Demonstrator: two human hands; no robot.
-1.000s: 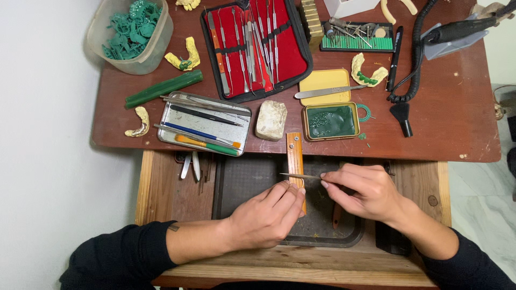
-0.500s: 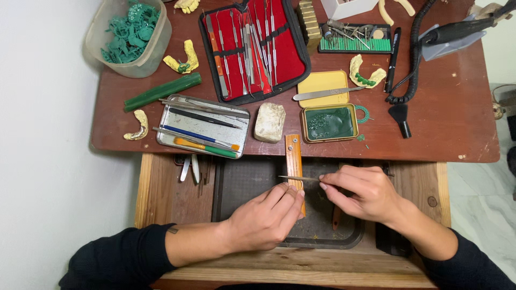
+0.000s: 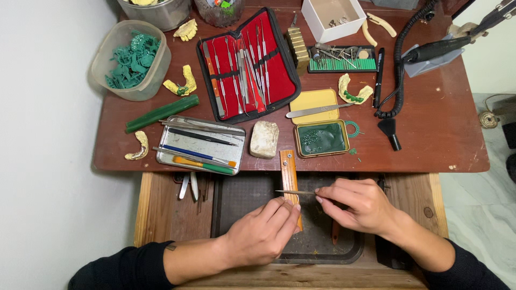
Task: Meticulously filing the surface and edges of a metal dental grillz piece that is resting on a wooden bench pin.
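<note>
1. Nearest the camera, two forearms in black sleeves reach up from the bottom edge over a dark tray [image 3: 236, 215] set into an open wooden drawer.

2. The left hand [image 3: 263, 233] lies low and centre, fingers curled and closed down on the lower end of a narrow orange wooden block [image 3: 290, 182]. The block's long axis runs near to far, from under the left fingers up to the worktop edge.

3. The right hand [image 3: 365, 207] sits just right of the block, its grip pinched shut on a thin metal tool [image 3: 295, 192]. The tool lies almost level, left to right, so it crosses the block at close to a right angle. Its free tip points left, past the block, just above the left fingertips. The handle end is hidden in the right fingers.

4. The tool reaches the block from the right; the left hand is the one on the block, the right hand the one on the tool. Whether the tool touches the wood cannot be told.

5. Just beyond the block, on the red-brown worktop [image 3: 441, 139], stand an open tin of green wax [image 3: 321, 138] with its yellow lid behind it, a pale stone block [image 3: 264, 139], and a metal tray of tools [image 3: 200, 145].

6. Farther back lie a red instrument case [image 3: 250, 64], open, a green bur stand [image 3: 344, 58], pale dental casts, and a clear tub of green pieces [image 3: 131, 59] at far left.

7. At far right rests a corded handpiece [image 3: 441, 48].
</note>
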